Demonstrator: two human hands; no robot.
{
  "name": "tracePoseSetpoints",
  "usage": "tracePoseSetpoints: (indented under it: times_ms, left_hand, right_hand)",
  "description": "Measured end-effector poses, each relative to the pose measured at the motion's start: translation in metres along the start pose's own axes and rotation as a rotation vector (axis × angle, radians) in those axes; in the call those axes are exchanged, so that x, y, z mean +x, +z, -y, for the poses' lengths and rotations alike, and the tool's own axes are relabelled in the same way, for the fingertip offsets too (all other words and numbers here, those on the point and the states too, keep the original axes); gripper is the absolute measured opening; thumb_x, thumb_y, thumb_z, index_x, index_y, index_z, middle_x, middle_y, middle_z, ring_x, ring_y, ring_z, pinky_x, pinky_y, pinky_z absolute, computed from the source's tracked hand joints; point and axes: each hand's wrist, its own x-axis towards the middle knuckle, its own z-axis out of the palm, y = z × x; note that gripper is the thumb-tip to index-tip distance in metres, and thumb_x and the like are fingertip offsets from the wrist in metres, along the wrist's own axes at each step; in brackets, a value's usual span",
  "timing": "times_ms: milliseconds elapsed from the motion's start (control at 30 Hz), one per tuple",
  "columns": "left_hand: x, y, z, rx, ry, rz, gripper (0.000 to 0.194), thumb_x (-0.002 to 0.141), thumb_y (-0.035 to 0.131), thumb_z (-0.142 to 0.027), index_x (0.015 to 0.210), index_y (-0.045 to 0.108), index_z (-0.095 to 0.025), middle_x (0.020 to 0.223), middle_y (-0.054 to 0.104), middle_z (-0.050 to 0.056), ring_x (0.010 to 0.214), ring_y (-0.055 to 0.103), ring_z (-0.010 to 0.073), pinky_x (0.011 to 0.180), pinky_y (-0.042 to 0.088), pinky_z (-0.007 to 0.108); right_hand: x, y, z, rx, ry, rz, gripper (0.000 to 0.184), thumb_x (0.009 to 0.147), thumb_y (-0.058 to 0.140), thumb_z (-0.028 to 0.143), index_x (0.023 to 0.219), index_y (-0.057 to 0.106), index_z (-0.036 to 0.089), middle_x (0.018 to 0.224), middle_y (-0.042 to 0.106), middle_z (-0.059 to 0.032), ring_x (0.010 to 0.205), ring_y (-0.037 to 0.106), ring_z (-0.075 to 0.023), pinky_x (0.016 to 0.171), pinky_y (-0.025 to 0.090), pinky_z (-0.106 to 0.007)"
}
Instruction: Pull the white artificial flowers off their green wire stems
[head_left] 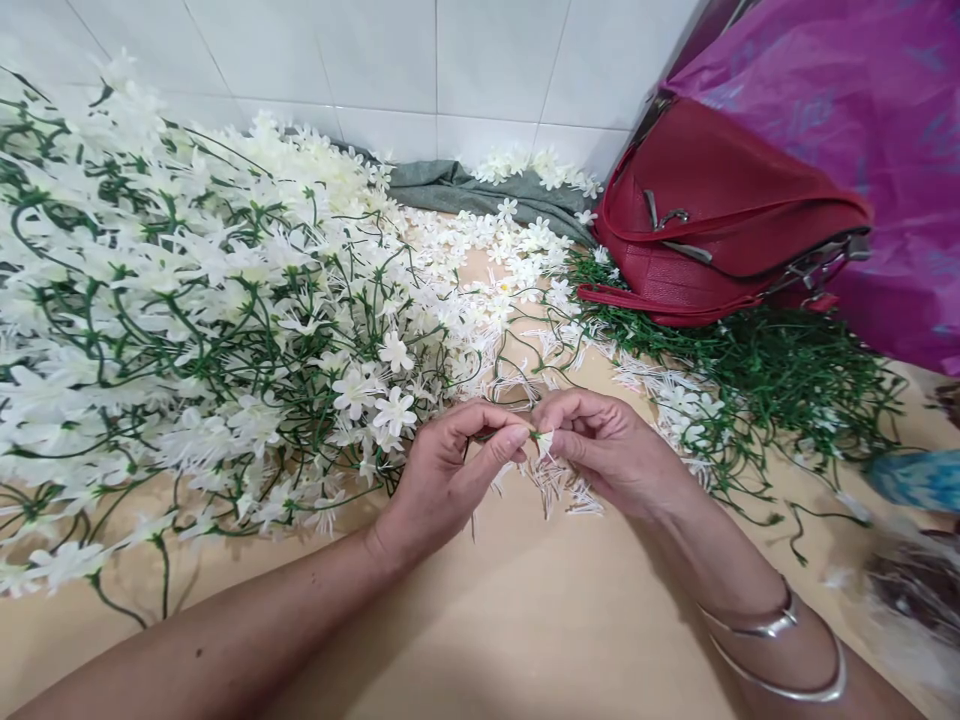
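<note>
My left hand point(469, 460) and my right hand point(600, 445) meet over the middle of the table. Between their fingertips is a small white artificial flower point(545, 440) with a green base. My left thumb and forefinger pinch at its green end, where a stem is mostly hidden. The right thumb and fingers close on the white petal part. Below and behind the hands lie thin white stamen strips point(551, 490) and loose white petal pieces point(517, 245).
A big heap of white artificial flowers point(225, 300) on green stems fills the left side. Bare green stems point(787, 380) lie on the right beside a red handbag point(720, 210). A purple plastic bag point(900, 180) stands behind it. Grey cloth point(450, 188) lies along the tiled wall point(487, 60).
</note>
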Motion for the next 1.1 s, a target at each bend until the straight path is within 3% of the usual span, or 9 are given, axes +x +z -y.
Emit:
tracePoseSetpoints:
  times_ms: [133, 433, 733, 1100]
  left_hand:
    - [-0.002, 0.0, -0.003, -0.01, -0.054, 0.025, 0.02, 0.099, 0.062, -0.026, 0.084, 0.072, -0.018, 0.078, 0.071, 0.001, 0.078, 0.065, 0.0141, 0.079, 0.049, 0.028]
    - [-0.004, 0.006, -0.01, -0.201, -0.198, 0.033, 0.02, 0.1, 0.06, -0.027, 0.085, 0.069, -0.017, 0.078, 0.077, 0.001, 0.079, 0.072, 0.0141, 0.084, 0.054, 0.026]
    - [-0.007, 0.008, -0.006, -0.226, -0.222, -0.009, 0.019, 0.1, 0.061, -0.025, 0.085, 0.068, -0.017, 0.076, 0.076, 0.001, 0.078, 0.071, 0.0139, 0.081, 0.054, 0.025]
    - [-0.007, 0.008, -0.002, -0.194, -0.246, -0.026, 0.02, 0.1, 0.062, -0.03, 0.085, 0.068, -0.018, 0.075, 0.075, 0.001, 0.075, 0.069, 0.0147, 0.078, 0.052, 0.026]
  right_hand:
    - [0.001, -0.002, -0.003, -0.006, -0.045, 0.006, 0.021, 0.072, 0.093, 0.037, 0.076, 0.078, 0.024, 0.076, 0.069, 0.0011, 0.072, 0.06, -0.0134, 0.068, 0.046, -0.026]
    - [-0.001, -0.002, 0.002, -0.04, 0.02, 0.066, 0.017, 0.079, 0.088, 0.034, 0.079, 0.076, 0.021, 0.075, 0.07, 0.0006, 0.072, 0.065, -0.0133, 0.071, 0.05, -0.027]
    - [-0.002, 0.007, 0.008, -0.037, 0.108, 0.035, 0.026, 0.079, 0.088, 0.038, 0.077, 0.069, 0.021, 0.07, 0.072, -0.0007, 0.068, 0.069, -0.0162, 0.069, 0.056, -0.03]
    - [-0.003, 0.011, 0.01, -0.063, 0.102, 0.058, 0.021, 0.086, 0.082, 0.032, 0.078, 0.068, 0.02, 0.072, 0.072, 0.0003, 0.07, 0.066, -0.0125, 0.068, 0.051, -0.024]
